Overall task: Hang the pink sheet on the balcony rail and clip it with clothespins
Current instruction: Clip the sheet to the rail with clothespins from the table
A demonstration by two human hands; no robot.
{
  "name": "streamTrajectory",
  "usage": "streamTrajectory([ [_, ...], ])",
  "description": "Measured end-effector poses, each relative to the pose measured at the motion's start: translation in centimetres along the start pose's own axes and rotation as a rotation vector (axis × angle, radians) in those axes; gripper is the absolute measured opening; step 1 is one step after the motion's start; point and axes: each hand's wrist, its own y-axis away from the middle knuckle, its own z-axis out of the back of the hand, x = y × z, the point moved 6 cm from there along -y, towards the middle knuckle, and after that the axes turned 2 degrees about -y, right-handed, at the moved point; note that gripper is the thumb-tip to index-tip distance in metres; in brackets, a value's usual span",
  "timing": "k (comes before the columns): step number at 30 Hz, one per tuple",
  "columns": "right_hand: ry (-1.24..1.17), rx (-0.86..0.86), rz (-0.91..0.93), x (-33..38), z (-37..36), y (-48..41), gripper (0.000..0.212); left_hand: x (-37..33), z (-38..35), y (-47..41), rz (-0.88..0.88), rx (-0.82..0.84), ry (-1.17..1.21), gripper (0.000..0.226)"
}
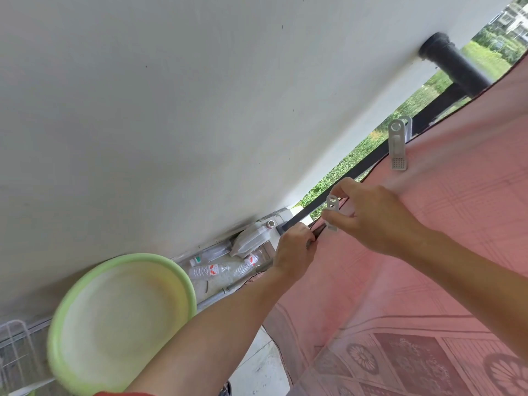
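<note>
Right hand (pixel 374 215) pinches a white clothespin (pixel 332 208) by its tail end. As far as I can tell it is aimed at the rail and not yet seated. Left hand (pixel 294 250) grips the corner hem of the pink sheet (pixel 428 252) at the end of the balcony rail (pixel 425 112). The sheet is draped over the rail, with one clipped clothespin (pixel 397 147) further along. Risks I flag: the peg bites cloth only and misses the bar, so the corner slides off. If the left hand lets go early, the hem slips. A fumbled peg drops toward the green basin (pixel 120 318) or the bottles (pixel 223 268).
</note>
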Motion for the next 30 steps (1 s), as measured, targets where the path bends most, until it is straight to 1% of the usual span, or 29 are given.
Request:
streamTrajectory([
  [2, 0.045, -0.013, 0.032, 0.3, -0.1, 0.0, 0.034, -0.1, 0.2, 0.2, -0.042, -0.015, -0.032, 0.008],
  [4, 0.095, -0.022, 0.069, 0.6, -0.3, -0.1, 0.033, 0.2, 0.5, 0.1, -0.033, -0.042, -0.046, 0.008],
  [7, 0.159, -0.010, 0.116, 1.3, -0.5, -0.5, 0.034, 0.7, 0.8, -0.3, 0.049, -0.062, -0.028, 0.009],
  [9, 0.217, 0.022, 0.138, 1.7, -0.4, -1.1, 0.034, 1.1, 1.1, -1.0, 0.148, -0.055, 0.035, 0.014],
  [11, 0.274, 0.086, 0.159, 1.9, -0.5, -1.7, 0.032, 1.9, 1.5, -2.2, 0.252, -0.033, 0.114, 0.019],
  [12, 0.315, 0.130, 0.171, 1.8, -0.7, -2.0, 0.030, 2.2, 1.8, -2.9, 0.268, -0.024, 0.134, 0.018],
  [14, 0.462, 0.230, 0.189, 1.6, -1.6, -2.6, 0.028, 2.8, 2.0, -4.1, 0.245, 0.008, 0.156, 0.010],
  [15, 0.556, 0.284, 0.186, 1.5, -2.4, -3.0, 0.027, 2.9, 1.8, -4.5, 0.228, 0.028, 0.165, 0.011],
  [16, 0.631, 0.336, 0.172, 1.3, -3.1, -3.4, 0.026, 3.1, 1.5, -4.8, 0.213, 0.054, 0.166, 0.013],
  [17, 0.660, 0.381, 0.144, 1.2, -3.8, -3.9, 0.023, 3.1, 1.2, -5.0, 0.181, 0.076, 0.161, 0.008],
  [19, 0.588, 0.466, 0.053, 0.8, -4.8, -4.9, 0.023, 3.2, 0.5, -5.1, 0.159, 0.123, 0.174, 0.020],
  [21, 0.480, 0.508, -0.020, 0.5, -5.4, -5.8, 0.030, 3.8, -0.1, -5.0, 0.205, 0.175, 0.244, 0.027],
  [23, 0.414, 0.504, -0.022, 0.2, -5.6, -6.3, 0.039, 4.4, -1.0, -4.6, 0.286, 0.242, 0.382, 0.027],
  [25, 0.367, 0.481, -0.004, 0.1, -5.6, -6.6, 0.044, 4.6, -1.9, -3.8, 0.371, 0.309, 0.532, 0.021],
  [27, 0.327, 0.473, 0.001, -0.1, -5.5, -6.6, 0.048, 5.1, -2.6, -3.0, 0.405, 0.366, 0.586, 0.013],
  [30, 0.310, 0.462, -0.001, -0.3, -5.4, -6.8, 0.044, 7.1, -3.2, -1.7, 0.452, 0.422, 0.646, 0.022],
])
